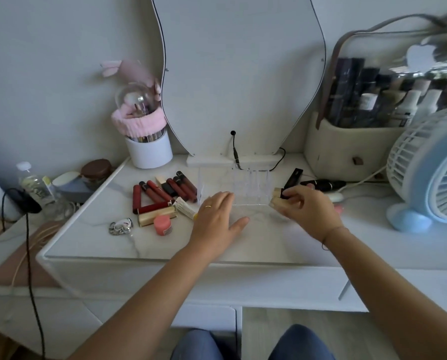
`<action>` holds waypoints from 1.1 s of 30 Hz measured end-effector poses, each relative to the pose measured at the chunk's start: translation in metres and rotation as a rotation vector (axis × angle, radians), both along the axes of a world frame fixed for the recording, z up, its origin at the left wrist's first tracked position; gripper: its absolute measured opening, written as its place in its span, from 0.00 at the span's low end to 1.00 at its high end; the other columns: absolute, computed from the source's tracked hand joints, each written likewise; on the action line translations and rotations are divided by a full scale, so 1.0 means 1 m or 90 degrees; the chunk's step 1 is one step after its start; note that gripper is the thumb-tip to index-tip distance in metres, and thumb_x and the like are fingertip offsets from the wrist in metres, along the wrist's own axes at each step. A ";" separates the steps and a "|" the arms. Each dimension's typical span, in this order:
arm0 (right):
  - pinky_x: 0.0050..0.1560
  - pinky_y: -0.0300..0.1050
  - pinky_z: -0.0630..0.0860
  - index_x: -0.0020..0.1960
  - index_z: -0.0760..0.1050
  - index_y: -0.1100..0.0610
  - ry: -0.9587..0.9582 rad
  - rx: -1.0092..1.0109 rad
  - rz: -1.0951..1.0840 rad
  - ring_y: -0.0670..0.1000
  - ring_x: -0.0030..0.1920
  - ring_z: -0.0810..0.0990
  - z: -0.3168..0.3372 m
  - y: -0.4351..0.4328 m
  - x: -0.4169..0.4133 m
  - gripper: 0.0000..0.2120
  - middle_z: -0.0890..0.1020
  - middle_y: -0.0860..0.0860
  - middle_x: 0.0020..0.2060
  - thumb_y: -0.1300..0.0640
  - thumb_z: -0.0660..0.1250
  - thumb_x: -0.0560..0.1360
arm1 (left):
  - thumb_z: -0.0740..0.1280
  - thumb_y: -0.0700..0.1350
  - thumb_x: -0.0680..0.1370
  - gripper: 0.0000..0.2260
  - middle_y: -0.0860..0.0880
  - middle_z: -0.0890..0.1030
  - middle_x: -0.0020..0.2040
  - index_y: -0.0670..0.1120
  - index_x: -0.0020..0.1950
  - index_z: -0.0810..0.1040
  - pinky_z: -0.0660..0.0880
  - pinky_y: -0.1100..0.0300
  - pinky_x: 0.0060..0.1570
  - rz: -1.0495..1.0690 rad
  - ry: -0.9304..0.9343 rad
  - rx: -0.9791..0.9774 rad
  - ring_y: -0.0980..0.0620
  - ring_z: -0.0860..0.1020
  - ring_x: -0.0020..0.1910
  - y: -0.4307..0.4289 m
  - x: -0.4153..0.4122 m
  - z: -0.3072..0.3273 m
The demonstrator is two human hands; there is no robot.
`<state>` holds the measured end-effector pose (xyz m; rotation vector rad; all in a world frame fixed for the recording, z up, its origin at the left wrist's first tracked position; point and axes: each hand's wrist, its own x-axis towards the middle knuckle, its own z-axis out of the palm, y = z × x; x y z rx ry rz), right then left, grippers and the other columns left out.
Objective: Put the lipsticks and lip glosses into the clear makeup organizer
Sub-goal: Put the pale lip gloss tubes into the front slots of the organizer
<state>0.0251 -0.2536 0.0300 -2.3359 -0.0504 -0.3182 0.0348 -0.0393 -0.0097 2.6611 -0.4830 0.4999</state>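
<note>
The clear makeup organizer stands in the middle of the white vanity top, its slots looking empty. My left hand lies flat and open on the table at its left front corner. My right hand is closed on a gold lipstick with a dark end, just right of the organizer. Several dark red lip gloss tubes and a gold lipstick case lie in a heap to the left. More dark tubes lie behind my right hand.
A pink jar and a silver ring clip lie front left. A white brush cup, a mirror, a cosmetics case and a blue fan line the back and right. Cables run along the table's left edge.
</note>
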 end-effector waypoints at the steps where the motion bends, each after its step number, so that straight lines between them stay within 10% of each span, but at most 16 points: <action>1: 0.40 0.37 0.75 0.52 0.78 0.51 -0.004 0.082 0.018 0.43 0.37 0.78 0.007 -0.001 0.003 0.15 0.82 0.46 0.40 0.45 0.72 0.69 | 0.61 0.58 0.76 0.28 0.46 0.67 0.70 0.43 0.70 0.64 0.56 0.55 0.71 0.000 -0.011 -0.005 0.46 0.63 0.70 -0.001 0.001 -0.001; 7: 0.41 0.28 0.75 0.50 0.80 0.53 -0.089 0.282 0.056 0.38 0.38 0.81 0.053 -0.006 0.049 0.10 0.84 0.46 0.40 0.58 0.74 0.69 | 0.59 0.58 0.77 0.28 0.47 0.65 0.72 0.44 0.72 0.63 0.51 0.57 0.71 0.000 -0.015 -0.002 0.48 0.60 0.72 0.000 0.003 -0.006; 18: 0.52 0.46 0.79 0.53 0.79 0.60 -0.080 0.219 0.053 0.48 0.43 0.80 0.056 0.013 0.108 0.14 0.84 0.56 0.47 0.59 0.74 0.69 | 0.57 0.59 0.77 0.26 0.49 0.67 0.70 0.46 0.71 0.64 0.52 0.57 0.71 0.005 -0.023 -0.005 0.50 0.61 0.70 0.000 0.002 -0.007; 33: 0.55 0.40 0.75 0.49 0.81 0.55 0.046 0.163 0.125 0.51 0.49 0.81 0.024 0.004 0.103 0.11 0.85 0.52 0.47 0.53 0.74 0.68 | 0.61 0.53 0.78 0.17 0.50 0.78 0.60 0.46 0.62 0.75 0.52 0.59 0.70 -0.024 -0.064 -0.068 0.51 0.72 0.61 0.001 -0.010 0.001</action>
